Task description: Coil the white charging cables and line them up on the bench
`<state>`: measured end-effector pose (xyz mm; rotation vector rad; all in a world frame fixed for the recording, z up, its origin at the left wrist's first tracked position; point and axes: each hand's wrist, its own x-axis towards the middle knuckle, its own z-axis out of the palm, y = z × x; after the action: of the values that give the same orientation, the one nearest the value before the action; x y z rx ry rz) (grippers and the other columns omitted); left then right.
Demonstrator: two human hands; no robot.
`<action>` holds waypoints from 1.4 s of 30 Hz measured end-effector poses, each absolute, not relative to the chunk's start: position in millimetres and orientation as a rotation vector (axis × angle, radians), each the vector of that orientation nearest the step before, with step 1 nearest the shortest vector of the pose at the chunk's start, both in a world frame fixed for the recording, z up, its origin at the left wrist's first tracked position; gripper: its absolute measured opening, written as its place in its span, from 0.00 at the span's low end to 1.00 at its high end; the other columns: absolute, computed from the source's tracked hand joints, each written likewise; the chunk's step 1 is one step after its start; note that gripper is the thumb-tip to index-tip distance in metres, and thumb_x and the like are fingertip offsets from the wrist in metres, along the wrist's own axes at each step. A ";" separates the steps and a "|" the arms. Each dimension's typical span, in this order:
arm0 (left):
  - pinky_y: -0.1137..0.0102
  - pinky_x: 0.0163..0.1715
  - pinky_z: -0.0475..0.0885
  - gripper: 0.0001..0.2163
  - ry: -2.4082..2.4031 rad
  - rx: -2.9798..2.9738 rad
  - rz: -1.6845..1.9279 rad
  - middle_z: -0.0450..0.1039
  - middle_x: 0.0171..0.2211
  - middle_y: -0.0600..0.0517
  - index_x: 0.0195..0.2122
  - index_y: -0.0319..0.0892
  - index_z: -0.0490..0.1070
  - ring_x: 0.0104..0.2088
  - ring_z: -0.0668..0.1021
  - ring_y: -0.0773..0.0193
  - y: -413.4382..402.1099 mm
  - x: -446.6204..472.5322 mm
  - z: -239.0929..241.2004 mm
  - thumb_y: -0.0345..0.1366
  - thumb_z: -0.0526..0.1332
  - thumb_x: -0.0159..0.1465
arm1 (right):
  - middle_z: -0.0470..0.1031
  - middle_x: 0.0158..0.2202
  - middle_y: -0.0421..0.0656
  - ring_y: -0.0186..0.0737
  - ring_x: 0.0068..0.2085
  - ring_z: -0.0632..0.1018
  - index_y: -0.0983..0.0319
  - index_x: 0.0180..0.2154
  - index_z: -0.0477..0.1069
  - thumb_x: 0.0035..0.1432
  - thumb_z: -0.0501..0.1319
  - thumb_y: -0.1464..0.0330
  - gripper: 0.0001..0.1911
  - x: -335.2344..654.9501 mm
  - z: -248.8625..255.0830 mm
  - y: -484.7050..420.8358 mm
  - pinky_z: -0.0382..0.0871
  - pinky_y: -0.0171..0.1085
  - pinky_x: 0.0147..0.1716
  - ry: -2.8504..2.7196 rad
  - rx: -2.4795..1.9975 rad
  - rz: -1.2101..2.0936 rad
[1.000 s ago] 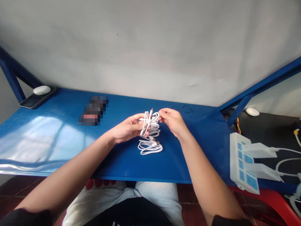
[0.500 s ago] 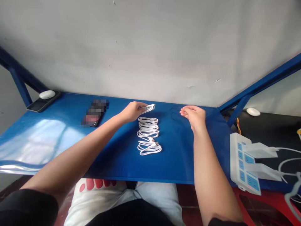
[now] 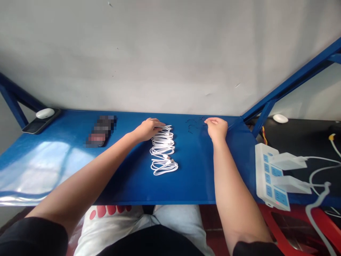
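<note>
Blue surface [image 3: 197,181] before a scuffed, pale grey wall [image 3: 170,60]. On its middle, white cable coils [image 3: 160,167] lie in a column running away from the person, the nearest with its metal-ended plugs uppermost. The left hand [image 3: 149,128] touches the farthest coil [image 3: 167,128] from above, fingers extended; whether they grip it cannot be told. Compared with half a second earlier, that coil has come down from above the surface to close the far end of the column. The right hand [image 3: 217,128], fingertips drawn together, is just beside scattered thin black strands [image 3: 189,126]; whether it pinches one cannot be seen. Farther out, to the left, lie a dark phone-like object [image 3: 102,131], pixelated so that any lettering is illegible, and a dark tray [image 3: 36,126] bearing a white oval object [image 3: 45,113]. To the right, a white power strip [image 3: 261,174] with blue socket faces carries two white adapters [image 3: 289,161]; its markings are too small to read. Below it shows a red stool-like frame [image 3: 269,213].
</note>
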<state>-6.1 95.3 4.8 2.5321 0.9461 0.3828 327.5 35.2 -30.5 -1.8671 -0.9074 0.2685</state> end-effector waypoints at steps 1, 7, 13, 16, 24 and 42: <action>0.59 0.57 0.70 0.19 0.939 2.517 0.389 0.77 0.55 0.43 0.59 0.43 0.75 0.55 0.77 0.51 95.3 -7.1 6.2 0.39 0.55 0.70 | 0.84 0.35 0.50 0.47 0.37 0.83 0.65 0.35 0.81 0.52 0.61 0.69 0.11 325.5 -31.2 36.5 0.76 0.41 0.40 -0.899 -1.858 0.247; 0.62 0.54 0.74 0.18 1.041 2.365 0.424 0.79 0.54 0.47 0.56 0.43 0.78 0.53 0.80 0.51 99.9 -12.0 6.3 0.37 0.59 0.67 | 0.85 0.38 0.49 0.48 0.38 0.82 0.62 0.36 0.82 0.52 0.62 0.67 0.11 311.2 -26.0 37.9 0.74 0.44 0.43 -0.930 -2.055 0.116; 0.61 0.54 0.74 0.15 0.949 2.396 0.489 0.80 0.52 0.45 0.51 0.41 0.81 0.52 0.80 0.50 99.8 -7.9 -1.2 0.35 0.59 0.66 | 0.83 0.35 0.48 0.54 0.43 0.78 0.58 0.32 0.82 0.51 0.62 0.69 0.10 307.9 -19.7 33.0 0.69 0.52 0.50 -0.943 -2.233 0.091; 0.61 0.54 0.74 0.15 0.918 2.374 0.513 0.80 0.52 0.45 0.50 0.41 0.81 0.51 0.80 0.51 96.9 -7.6 -2.1 0.37 0.60 0.66 | 0.81 0.41 0.51 0.59 0.52 0.73 0.58 0.32 0.82 0.52 0.62 0.69 0.10 304.2 -16.8 31.8 0.65 0.56 0.55 -0.977 -2.234 0.006; 0.61 0.58 0.71 0.26 1.045 2.163 0.692 0.76 0.58 0.43 0.68 0.39 0.63 0.56 0.78 0.54 88.5 -28.8 -8.5 0.43 0.54 0.71 | 0.81 0.44 0.49 0.46 0.42 0.79 0.61 0.40 0.81 0.60 0.59 0.65 0.13 255.8 -7.5 26.9 0.74 0.44 0.47 -1.435 -1.629 0.257; 0.42 0.69 0.51 0.23 1.510 2.512 0.455 0.59 0.70 0.46 0.66 0.48 0.67 0.71 0.58 0.44 88.2 -43.1 -23.0 0.41 0.47 0.73 | 0.71 0.63 0.51 0.52 0.66 0.67 0.62 0.58 0.73 0.64 0.48 0.73 0.26 218.6 -47.8 34.3 0.59 0.55 0.68 -1.881 -1.682 0.218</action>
<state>-43.1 88.2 -23.0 2.5116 1.5100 0.4554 218.6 34.3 -47.8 -1.6822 -1.8806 0.2175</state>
